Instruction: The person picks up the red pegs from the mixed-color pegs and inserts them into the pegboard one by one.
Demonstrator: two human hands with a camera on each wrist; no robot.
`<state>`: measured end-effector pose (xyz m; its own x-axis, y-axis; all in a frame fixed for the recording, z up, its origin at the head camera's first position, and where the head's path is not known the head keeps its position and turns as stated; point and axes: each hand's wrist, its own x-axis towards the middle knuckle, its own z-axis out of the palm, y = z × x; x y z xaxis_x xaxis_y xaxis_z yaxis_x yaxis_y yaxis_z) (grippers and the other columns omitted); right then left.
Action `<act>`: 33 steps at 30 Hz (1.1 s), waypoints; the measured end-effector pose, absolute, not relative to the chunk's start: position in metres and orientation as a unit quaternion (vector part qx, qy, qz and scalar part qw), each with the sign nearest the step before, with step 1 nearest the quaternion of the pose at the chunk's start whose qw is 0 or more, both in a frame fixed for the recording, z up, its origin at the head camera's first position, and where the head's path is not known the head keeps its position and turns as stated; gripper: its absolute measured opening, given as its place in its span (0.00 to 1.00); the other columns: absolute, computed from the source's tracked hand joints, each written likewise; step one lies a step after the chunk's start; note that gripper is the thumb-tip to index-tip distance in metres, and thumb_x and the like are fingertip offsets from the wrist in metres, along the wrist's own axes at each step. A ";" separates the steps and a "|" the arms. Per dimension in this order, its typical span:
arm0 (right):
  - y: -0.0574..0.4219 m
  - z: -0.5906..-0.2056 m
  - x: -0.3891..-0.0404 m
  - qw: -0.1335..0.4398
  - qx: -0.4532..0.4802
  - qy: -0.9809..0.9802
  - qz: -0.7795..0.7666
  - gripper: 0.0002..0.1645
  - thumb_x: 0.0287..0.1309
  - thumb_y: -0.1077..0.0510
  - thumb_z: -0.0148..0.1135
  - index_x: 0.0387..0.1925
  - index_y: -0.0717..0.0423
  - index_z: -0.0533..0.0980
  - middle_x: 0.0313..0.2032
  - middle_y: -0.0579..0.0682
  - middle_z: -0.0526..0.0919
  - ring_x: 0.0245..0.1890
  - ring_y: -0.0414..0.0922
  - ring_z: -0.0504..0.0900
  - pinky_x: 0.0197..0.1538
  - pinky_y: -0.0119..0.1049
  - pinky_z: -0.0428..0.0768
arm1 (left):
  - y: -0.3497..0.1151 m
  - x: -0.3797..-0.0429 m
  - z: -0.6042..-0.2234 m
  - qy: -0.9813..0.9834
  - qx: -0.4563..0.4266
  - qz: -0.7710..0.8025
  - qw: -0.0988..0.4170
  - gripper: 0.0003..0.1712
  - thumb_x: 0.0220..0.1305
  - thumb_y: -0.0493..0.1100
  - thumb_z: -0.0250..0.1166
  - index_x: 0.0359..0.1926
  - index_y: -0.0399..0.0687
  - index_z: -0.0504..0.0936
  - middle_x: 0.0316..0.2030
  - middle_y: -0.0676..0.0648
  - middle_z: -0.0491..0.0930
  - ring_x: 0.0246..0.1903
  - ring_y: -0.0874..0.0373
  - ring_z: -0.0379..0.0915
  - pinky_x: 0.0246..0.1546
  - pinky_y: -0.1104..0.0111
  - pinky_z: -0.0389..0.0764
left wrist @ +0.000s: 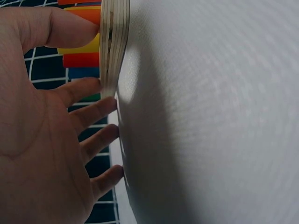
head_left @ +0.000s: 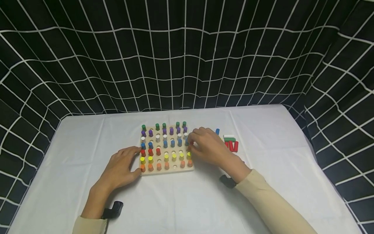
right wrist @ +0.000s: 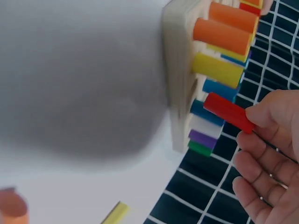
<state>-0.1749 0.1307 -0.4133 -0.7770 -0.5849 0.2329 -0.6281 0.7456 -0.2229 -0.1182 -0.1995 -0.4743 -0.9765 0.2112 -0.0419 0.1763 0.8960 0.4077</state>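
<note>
A wooden pegboard (head_left: 168, 173) lies on the table, with rows of orange, yellow, red, blue, white, purple and green pegs and some bare holes. My left hand (head_left: 122, 167) rests at the board's left side. In the left wrist view its thumb (left wrist: 74, 30) touches the edge near an orange peg, and the other fingers are spread. Between thumb and index finger my right hand (head_left: 208, 146) pinches a red peg (right wrist: 229, 112) by its end. That peg slants over the board's right side, in front of blue pegs; whether its lower end touches a hole cannot be told.
Right of the board lie loose pegs: several red ones (head_left: 231, 146), a green one (head_left: 230, 139), a white one (head_left: 229, 136) and a blue one (head_left: 217, 131). The right wrist view also shows a loose yellow peg (right wrist: 116, 213). A black gridded curtain (head_left: 175, 65) surrounds the white-covered table (head_left: 175, 204).
</note>
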 end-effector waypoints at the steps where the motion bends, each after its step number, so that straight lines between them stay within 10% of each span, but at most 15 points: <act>1: 0.128 -0.413 -0.175 0.073 0.327 -0.931 0.147 0.06 0.63 0.57 0.72 0.41 0.51 0.87 0.39 0.44 0.89 0.42 0.45 0.82 0.54 0.42 0.84 | -0.199 -0.118 -0.474 0.973 0.099 0.205 0.042 0.41 0.59 0.52 0.67 0.74 0.47 0.73 0.74 0.41 0.73 0.76 0.38 0.64 0.78 0.35 0.64; 33: 0.066 -0.408 -0.179 0.018 0.383 -0.913 0.140 0.08 0.66 0.58 0.69 0.45 0.49 0.87 0.38 0.44 0.87 0.39 0.42 0.80 0.48 0.37 0.82 | -0.200 -0.120 -0.472 0.971 0.105 0.213 0.039 0.42 0.58 0.52 0.67 0.74 0.47 0.73 0.73 0.42 0.74 0.76 0.39 0.65 0.77 0.35 0.65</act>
<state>-0.1787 0.0664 -0.4081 -0.7061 -0.6943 0.1393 -0.7041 0.6675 -0.2423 -0.1197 -0.2001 -0.4725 -0.9750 0.2202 -0.0305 0.1873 0.8875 0.4211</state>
